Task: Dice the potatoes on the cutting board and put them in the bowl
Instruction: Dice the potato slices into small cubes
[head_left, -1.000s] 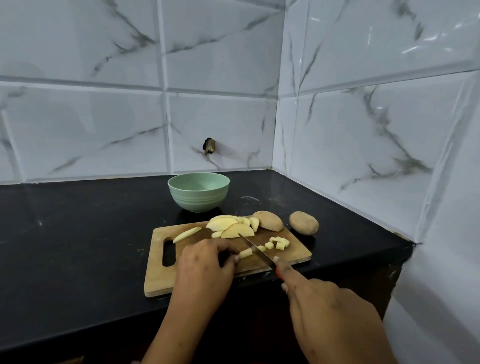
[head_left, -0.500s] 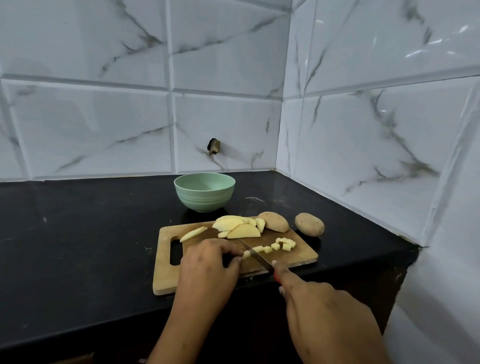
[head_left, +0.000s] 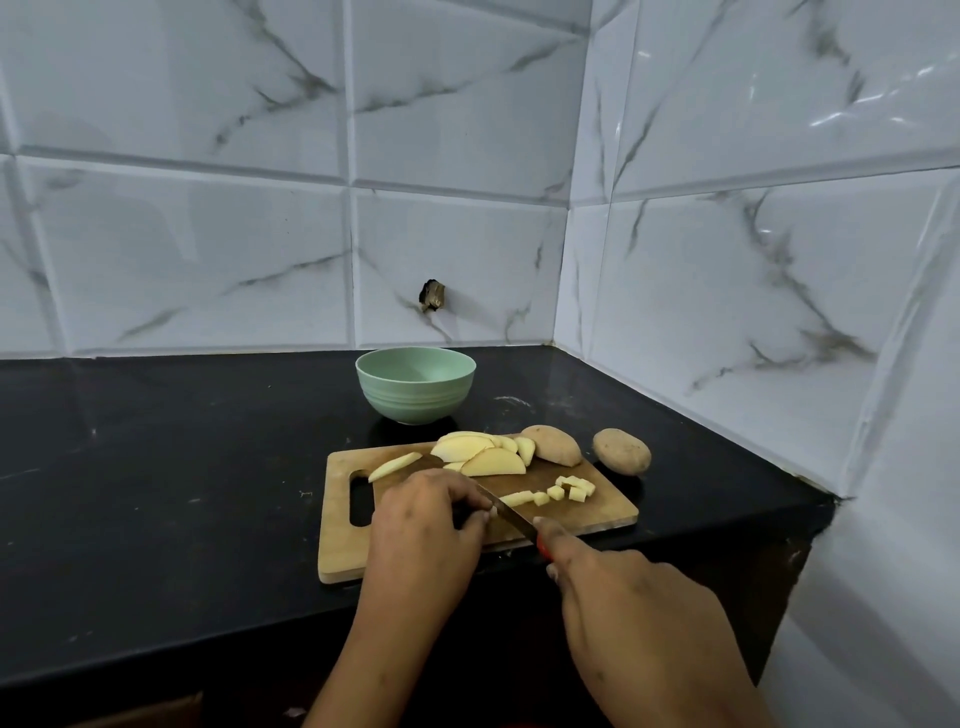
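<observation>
A wooden cutting board (head_left: 343, 540) lies on the black counter. On it are pale potato slices (head_left: 483, 454), a half potato with skin (head_left: 551, 444), a lone strip (head_left: 395, 466) and several small dice (head_left: 563, 489). My left hand (head_left: 423, 525) curls over a potato strip on the board, hiding most of it. My right hand (head_left: 623, 592) grips a red-handled knife (head_left: 506, 514), forefinger along its spine, the blade set against the strip beside my left fingertips. A green bowl (head_left: 415, 384) stands behind the board; nothing is visible inside it.
A whole unpeeled potato (head_left: 622, 451) lies on the counter just right of the board. Tiled walls meet in a corner behind and to the right. The counter's front edge (head_left: 208, 660) runs close below the board.
The blade has worked leftward along the strip toward my left hand, and more cut dice lie to its right. The view has shifted slightly.
</observation>
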